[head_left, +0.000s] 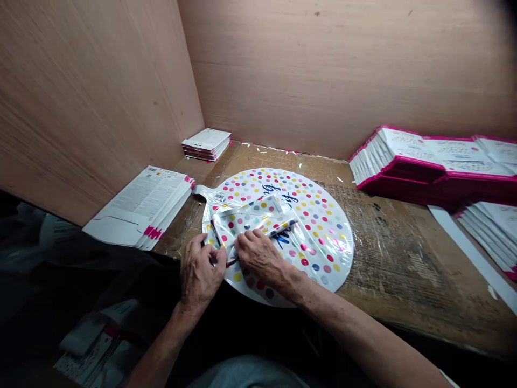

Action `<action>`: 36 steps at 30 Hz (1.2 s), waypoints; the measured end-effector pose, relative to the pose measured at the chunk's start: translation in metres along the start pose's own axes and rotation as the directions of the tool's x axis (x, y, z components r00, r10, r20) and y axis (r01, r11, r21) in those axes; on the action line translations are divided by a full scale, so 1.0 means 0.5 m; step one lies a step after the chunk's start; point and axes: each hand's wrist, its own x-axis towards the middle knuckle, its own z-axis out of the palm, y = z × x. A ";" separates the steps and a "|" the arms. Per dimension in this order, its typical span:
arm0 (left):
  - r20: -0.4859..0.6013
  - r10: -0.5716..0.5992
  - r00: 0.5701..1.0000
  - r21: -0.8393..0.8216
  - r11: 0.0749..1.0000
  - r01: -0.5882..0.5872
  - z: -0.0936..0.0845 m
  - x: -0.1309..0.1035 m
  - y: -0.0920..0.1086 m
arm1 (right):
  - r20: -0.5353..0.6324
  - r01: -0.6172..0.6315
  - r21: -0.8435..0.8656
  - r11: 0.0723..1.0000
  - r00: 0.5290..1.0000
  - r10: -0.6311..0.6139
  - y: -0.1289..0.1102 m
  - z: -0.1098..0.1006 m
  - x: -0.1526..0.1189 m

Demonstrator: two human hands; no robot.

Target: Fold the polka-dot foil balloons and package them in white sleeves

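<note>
A flat, round white foil balloon [319,215] with coloured dots and dark blue lettering lies on the worktop, its tail pointing left. On its left half rests a folded foil balloon [246,215] in the same dotted print, with dark lines along its lower left edge. My right hand [258,253] has its fingers curled together on the folded piece's near edge. Close by on the left, my left hand [204,267] bends thumb and fingers around the corner of that folded piece. The fingertips' exact contact is partly hidden.
White printed card sleeves [137,205] are stacked at the left, with a smaller stack [207,143] in the back corner. Pink-edged packets [424,156] line the back right, and more packets [490,231] lie nearer. Wooden panels [323,70] enclose the worktop's [388,280] back and left.
</note>
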 end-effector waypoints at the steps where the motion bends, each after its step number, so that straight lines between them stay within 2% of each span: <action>1: -0.013 0.043 0.999 -0.022 0.999 -0.043 -0.017 0.016 0.001 | -0.009 0.058 -0.004 0.998 0.998 -0.058 0.009 -0.003 -0.013; 3: -0.026 0.233 0.972 -0.091 0.968 -0.234 -0.042 0.053 0.005 | -0.051 0.184 0.006 0.983 0.982 -0.183 0.033 -0.011 -0.053; 4: 0.018 0.374 0.927 -0.136 0.920 -0.368 -0.047 0.072 0.006 | -0.080 0.235 0.017 0.972 0.969 -0.233 0.044 -0.015 -0.077; 5: 0.101 0.519 0.849 -0.192 0.847 -0.496 -0.046 0.091 0.006 | -0.109 0.274 0.027 0.961 0.957 -0.270 0.055 -0.018 -0.101; 6: 0.202 0.636 0.745 -0.258 0.768 -0.586 -0.039 0.109 0.004 | -0.129 0.302 0.041 0.952 0.947 -0.294 0.064 -0.018 -0.123; 7: 0.296 0.705 0.644 -0.320 0.709 -0.629 -0.029 0.123 -0.001 | -0.144 0.317 0.065 0.946 0.941 -0.306 0.071 -0.017 -0.144; 8: 0.369 0.732 0.573 -0.366 0.681 -0.634 -0.016 0.135 -0.007 | -0.153 0.315 0.102 0.944 0.942 -0.298 0.077 -0.014 -0.162; 9: 0.421 0.731 0.537 -0.396 0.681 -0.616 -0.002 0.142 -0.014 | -0.156 0.292 0.158 0.943 0.951 -0.269 0.081 -0.009 -0.177; 10: 0.455 0.717 0.528 -0.417 0.695 -0.585 0.010 0.146 -0.022 | -0.156 0.255 0.237 0.937 0.962 -0.222 0.084 -0.004 -0.190; 12: 0.487 0.672 0.558 -0.442 0.741 -0.506 0.027 0.143 -0.037 | -0.169 0.095 0.453 0.886 0.986 -0.020 0.089 0.004 -0.204; 13: 0.483 0.646 0.591 -0.448 0.763 -0.467 0.031 0.137 -0.042 | -0.154 -0.020 0.572 0.820 0.979 0.131 0.092 0.007 -0.205; 14: 0.465 0.615 0.637 -0.449 0.784 -0.429 0.034 0.128 -0.045 | -0.114 -0.137 0.675 0.725 0.951 0.286 0.094 0.009 -0.201; 16: 0.399 0.517 0.757 -0.442 0.832 -0.334 0.037 0.107 -0.040 | -0.007 -0.335 0.791 0.512 0.832 0.555 0.101 0.010 -0.178; 17: 0.358 0.439 0.824 -0.442 0.857 -0.264 0.040 0.096 -0.034 | 0.036 -0.409 0.802 0.435 0.761 0.648 0.105 0.011 -0.159; 18: 0.319 0.333 0.888 -0.443 0.880 -0.171 0.044 0.087 -0.026 | 0.057 -0.467 0.791 0.396 0.700 0.712 0.109 0.012 -0.138; 19: 0.286 0.208 0.935 -0.440 0.896 -0.065 0.049 0.080 -0.017 | 0.064 -0.524 0.759 0.386 0.650 0.757 0.113 0.013 -0.116; 20: 0.257 0.082 0.963 -0.420 0.907 0.035 0.054 0.075 -0.007 | 0.069 -0.586 0.707 0.397 0.616 0.785 0.116 0.015 -0.093; 22: 0.192 -0.106 0.976 -0.303 0.939 0.161 0.064 0.075 0.012 | 0.090 -0.711 0.536 0.455 0.584 0.807 0.122 0.019 -0.053; 24: 0.161 -0.170 0.972 -0.110 0.976 0.189 0.068 0.083 0.026 | 0.134 -0.800 0.315 0.510 0.570 0.811 0.124 0.019 -0.021; 26: 0.199 -0.177 0.964 0.048 0.984 0.171 0.069 0.096 0.037 | 0.177 -0.826 0.154 0.543 0.564 0.807 0.124 0.015 0.005; 28: 0.265 -0.175 0.948 0.130 0.981 0.145 0.068 0.108 0.044 | 0.175 -0.815 0.094 0.572 0.579 0.796 0.128 0.007 0.032; 29: 0.288 -0.162 0.944 0.155 0.980 0.121 0.068 0.112 0.045 | 0.148 -0.788 0.091 0.609 0.615 0.774 0.133 0.002 0.046; 31: 0.300 -0.127 0.945 0.188 0.979 0.072 0.068 0.115 0.044 | 0.120 -0.695 0.108 0.711 0.719 0.684 0.147 -0.008 0.076; 33: 0.293 -0.087 0.952 0.187 0.982 0.032 0.068 0.114 0.037 | 0.165 -0.587 0.147 0.796 0.808 0.566 0.166 -0.018 0.099; 34: 0.283 -0.069 0.957 0.165 0.986 0.022 0.067 0.113 0.031 | 0.204 -0.553 0.174 0.815 0.830 0.520 0.174 -0.023 0.104; 36: 0.231 -0.065 0.971 0.074 0.996 0.049 0.064 0.111 0.020 | 0.256 -0.532 0.221 0.818 0.840 0.478 0.184 -0.034 0.101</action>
